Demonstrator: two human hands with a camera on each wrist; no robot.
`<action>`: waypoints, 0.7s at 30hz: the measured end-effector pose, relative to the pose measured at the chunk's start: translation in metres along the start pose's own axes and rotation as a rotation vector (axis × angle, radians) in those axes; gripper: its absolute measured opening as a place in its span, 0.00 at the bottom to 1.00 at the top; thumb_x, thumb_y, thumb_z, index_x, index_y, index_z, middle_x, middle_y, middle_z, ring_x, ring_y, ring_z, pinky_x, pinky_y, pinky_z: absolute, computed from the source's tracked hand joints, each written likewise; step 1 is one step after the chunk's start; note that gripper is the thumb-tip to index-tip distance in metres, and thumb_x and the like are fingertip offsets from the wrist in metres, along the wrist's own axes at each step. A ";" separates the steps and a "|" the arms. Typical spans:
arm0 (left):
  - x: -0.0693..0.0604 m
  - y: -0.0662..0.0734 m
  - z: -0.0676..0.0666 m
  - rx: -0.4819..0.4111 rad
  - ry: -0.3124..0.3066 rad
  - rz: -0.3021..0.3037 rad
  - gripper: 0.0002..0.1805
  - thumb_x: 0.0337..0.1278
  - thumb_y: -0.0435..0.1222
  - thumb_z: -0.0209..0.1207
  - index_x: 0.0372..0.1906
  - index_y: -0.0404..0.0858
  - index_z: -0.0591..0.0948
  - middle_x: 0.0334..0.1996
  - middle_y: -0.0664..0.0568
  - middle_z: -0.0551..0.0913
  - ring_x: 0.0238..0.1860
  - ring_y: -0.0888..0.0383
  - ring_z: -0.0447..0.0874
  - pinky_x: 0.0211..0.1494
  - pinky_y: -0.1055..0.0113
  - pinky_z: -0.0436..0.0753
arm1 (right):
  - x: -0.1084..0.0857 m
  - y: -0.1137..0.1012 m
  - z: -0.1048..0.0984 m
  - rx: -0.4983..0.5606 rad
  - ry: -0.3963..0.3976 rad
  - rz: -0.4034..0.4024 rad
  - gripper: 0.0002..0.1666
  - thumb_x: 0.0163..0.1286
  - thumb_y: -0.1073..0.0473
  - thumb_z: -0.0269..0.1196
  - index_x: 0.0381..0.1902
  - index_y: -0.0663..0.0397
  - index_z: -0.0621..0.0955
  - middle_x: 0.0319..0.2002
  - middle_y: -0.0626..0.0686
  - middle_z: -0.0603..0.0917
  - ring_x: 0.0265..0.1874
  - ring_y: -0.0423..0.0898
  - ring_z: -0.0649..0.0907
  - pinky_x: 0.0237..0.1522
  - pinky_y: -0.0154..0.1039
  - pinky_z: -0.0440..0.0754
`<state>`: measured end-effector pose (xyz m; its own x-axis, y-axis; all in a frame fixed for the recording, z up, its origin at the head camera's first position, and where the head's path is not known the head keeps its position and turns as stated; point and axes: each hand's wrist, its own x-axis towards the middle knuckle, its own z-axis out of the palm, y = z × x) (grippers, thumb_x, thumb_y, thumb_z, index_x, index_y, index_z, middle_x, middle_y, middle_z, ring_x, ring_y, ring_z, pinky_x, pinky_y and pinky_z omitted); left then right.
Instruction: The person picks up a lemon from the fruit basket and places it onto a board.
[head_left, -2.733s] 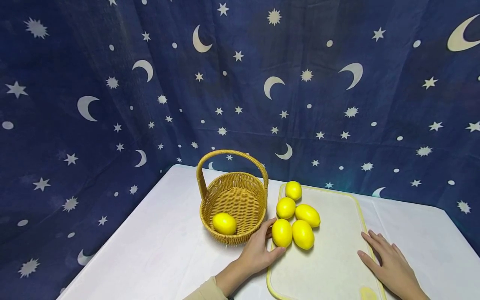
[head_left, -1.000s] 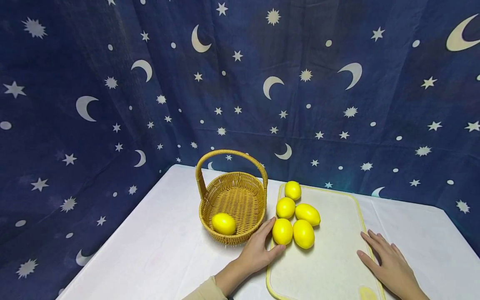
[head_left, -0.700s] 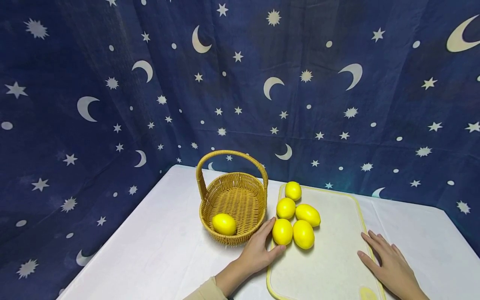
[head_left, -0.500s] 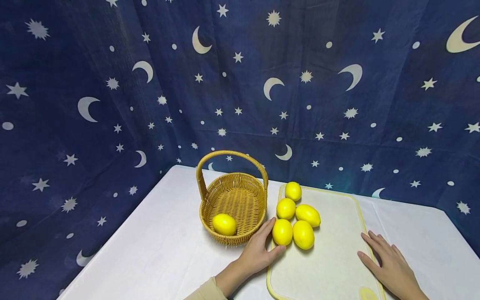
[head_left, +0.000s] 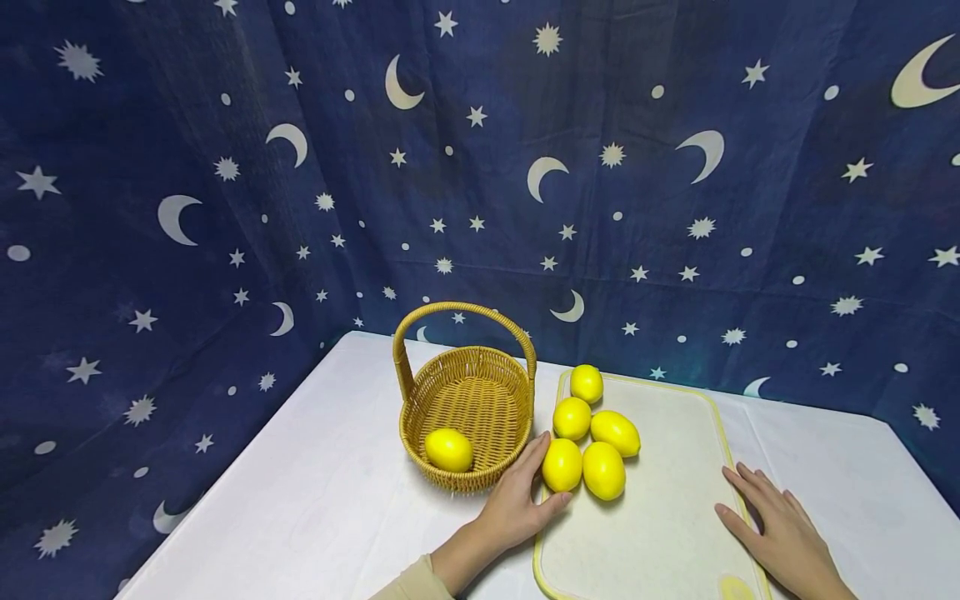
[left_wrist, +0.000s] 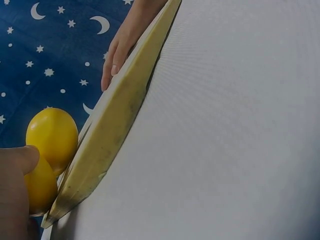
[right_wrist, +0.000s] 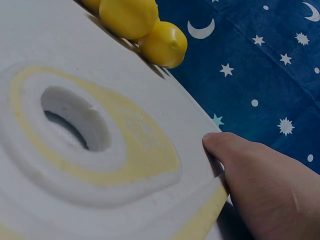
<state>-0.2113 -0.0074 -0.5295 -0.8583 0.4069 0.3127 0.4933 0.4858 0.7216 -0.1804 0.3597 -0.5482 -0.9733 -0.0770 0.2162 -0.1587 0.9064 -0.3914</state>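
Note:
My left hand (head_left: 516, 502) reaches to the near-left lemon (head_left: 562, 465) on the board, thumb on its near side and fingers on its far-left side, holding it low. In the left wrist view the thumb (left_wrist: 30, 156) overlaps that lemon. Several other yellow lemons (head_left: 603, 472) cluster beside it. My right hand (head_left: 783, 533) rests on the right edge of the white, yellow-rimmed cutting board (head_left: 675, 517), fingers loosely extended and holding nothing. In the right wrist view its thumb (right_wrist: 220, 145) lies by the board's edge. Close to the left hand's fingers stands a wicker basket (head_left: 502, 400).
Inside the basket, near its front wall, lies one lemon (head_left: 448, 450). Its arched handle (head_left: 465, 307) rises above the rim. A white cloth covers the table (head_left: 300, 500). A dark blue curtain (head_left: 480, 175) with moons and stars hangs behind and at the left.
The near-left lemon and the one to its right have shifted very slightly left. Both hands and the basket stay almost in place, and the view has tilted a little.

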 end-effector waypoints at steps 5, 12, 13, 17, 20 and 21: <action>0.000 -0.001 0.000 0.004 0.000 0.002 0.45 0.58 0.52 0.59 0.74 0.38 0.54 0.73 0.51 0.58 0.72 0.57 0.58 0.73 0.58 0.62 | 0.000 0.000 0.000 -0.003 0.000 0.001 0.40 0.69 0.39 0.54 0.69 0.60 0.63 0.67 0.71 0.62 0.71 0.68 0.50 0.70 0.56 0.20; -0.001 0.001 0.000 0.038 0.022 0.081 0.47 0.58 0.49 0.60 0.74 0.36 0.51 0.75 0.48 0.52 0.74 0.54 0.54 0.73 0.59 0.59 | 0.001 0.000 -0.001 -0.004 -0.012 0.008 0.41 0.69 0.39 0.53 0.69 0.60 0.63 0.67 0.72 0.62 0.71 0.69 0.51 0.70 0.57 0.20; -0.001 0.002 0.000 0.055 0.030 0.100 0.46 0.58 0.49 0.60 0.74 0.35 0.51 0.75 0.49 0.51 0.74 0.55 0.53 0.73 0.59 0.59 | 0.001 0.000 -0.001 -0.004 -0.017 0.011 0.41 0.69 0.39 0.53 0.69 0.61 0.63 0.67 0.72 0.61 0.71 0.70 0.50 0.70 0.58 0.20; -0.003 0.005 -0.001 0.164 0.085 0.201 0.44 0.59 0.47 0.59 0.73 0.33 0.53 0.75 0.50 0.50 0.74 0.55 0.53 0.72 0.59 0.61 | 0.001 0.000 -0.001 -0.008 -0.024 0.017 0.41 0.69 0.38 0.53 0.68 0.62 0.63 0.67 0.72 0.62 0.70 0.71 0.51 0.69 0.58 0.20; -0.005 0.012 -0.006 0.241 0.138 0.312 0.39 0.61 0.45 0.58 0.71 0.32 0.58 0.73 0.46 0.56 0.73 0.56 0.56 0.71 0.62 0.64 | 0.002 0.000 -0.002 -0.008 -0.028 0.019 0.41 0.69 0.38 0.53 0.68 0.63 0.64 0.67 0.72 0.62 0.69 0.71 0.52 0.70 0.58 0.20; -0.004 0.015 -0.008 0.259 0.154 0.356 0.37 0.61 0.44 0.58 0.70 0.31 0.60 0.73 0.46 0.58 0.73 0.56 0.57 0.71 0.63 0.65 | 0.002 0.000 -0.002 -0.008 -0.036 0.024 0.42 0.69 0.38 0.52 0.68 0.63 0.64 0.67 0.72 0.61 0.70 0.71 0.51 0.70 0.58 0.20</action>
<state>-0.2014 -0.0087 -0.5151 -0.6306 0.4735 0.6150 0.7633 0.5220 0.3807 -0.1822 0.3608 -0.5458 -0.9822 -0.0704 0.1742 -0.1343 0.9115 -0.3888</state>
